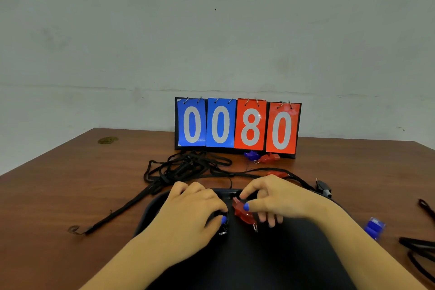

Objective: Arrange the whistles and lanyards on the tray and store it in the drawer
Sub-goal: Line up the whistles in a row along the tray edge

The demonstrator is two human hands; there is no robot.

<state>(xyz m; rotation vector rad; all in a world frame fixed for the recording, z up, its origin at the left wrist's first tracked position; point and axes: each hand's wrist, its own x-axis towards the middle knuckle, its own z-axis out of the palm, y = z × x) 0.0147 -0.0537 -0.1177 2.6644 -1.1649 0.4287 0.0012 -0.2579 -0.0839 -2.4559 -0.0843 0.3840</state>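
A black tray [259, 256] lies on the brown table right in front of me. Over its far part my right hand [270, 198] pinches a red whistle [242, 213] with a metal ring. My left hand [193, 207] is curled beside it, fingers closed on a black lanyard clip [223, 228] on the tray. A tangle of black lanyards [186, 167] lies behind the tray. A blue whistle [251, 155] and a red whistle [269, 158] rest at the scoreboard's foot. Another red whistle [276, 174] lies behind my right hand. A blue whistle [374, 228] sits at the right.
A flip scoreboard [237, 125] reading 0080 stands at the back of the table [70, 183], against a pale wall. More black lanyards [421, 247] lie at the right edge. A black clip [323, 188] lies right of the tray. One loose lanyard strap [113, 214] trails to the left.
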